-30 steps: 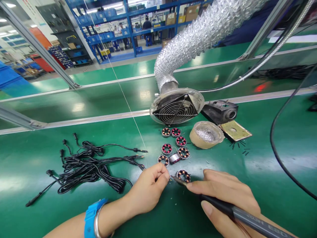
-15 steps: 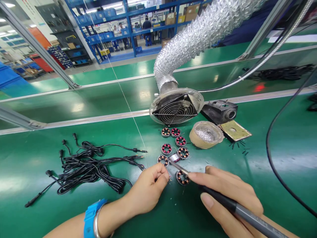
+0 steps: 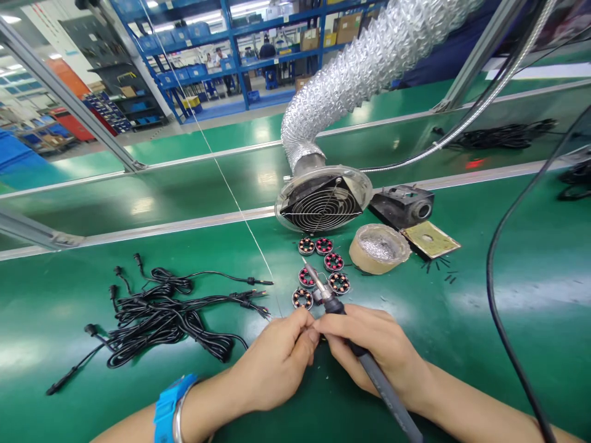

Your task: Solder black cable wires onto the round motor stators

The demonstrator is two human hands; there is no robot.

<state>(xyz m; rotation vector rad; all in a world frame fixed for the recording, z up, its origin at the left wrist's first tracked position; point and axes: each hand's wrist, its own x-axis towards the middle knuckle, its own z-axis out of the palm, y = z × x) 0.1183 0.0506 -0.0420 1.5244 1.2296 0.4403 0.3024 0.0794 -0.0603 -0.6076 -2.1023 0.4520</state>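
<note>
My left hand (image 3: 279, 357) is closed in a pinch at the front middle of the bench. A thin pale solder wire (image 3: 237, 209) runs down from above to it; anything else between the fingertips is hidden. My right hand (image 3: 385, 354) grips a soldering iron (image 3: 321, 286), whose tip points up and away over the motor stators. Its thumb and forefinger meet the left fingertips. Just beyond the hands sit several ring-shaped stators with copper windings (image 3: 339, 283) and others with red windings (image 3: 333, 262). One stator (image 3: 318, 295) is partly covered by the iron.
Black cables with connectors (image 3: 184, 320) lie at left. A fume extractor (image 3: 323, 206) with a silver duct (image 3: 351, 86) hangs behind the stators. To its right are a round tub (image 3: 379, 249), a black iron stand (image 3: 406, 206) and a yellow sponge tray (image 3: 431, 239). A black cord (image 3: 492, 271) loops at right.
My right hand has moved left to meet my left hand, and the iron has swung to point upward, away from the fingertips. The nearest stator is now hidden behind the hands. The view has shifted slightly.
</note>
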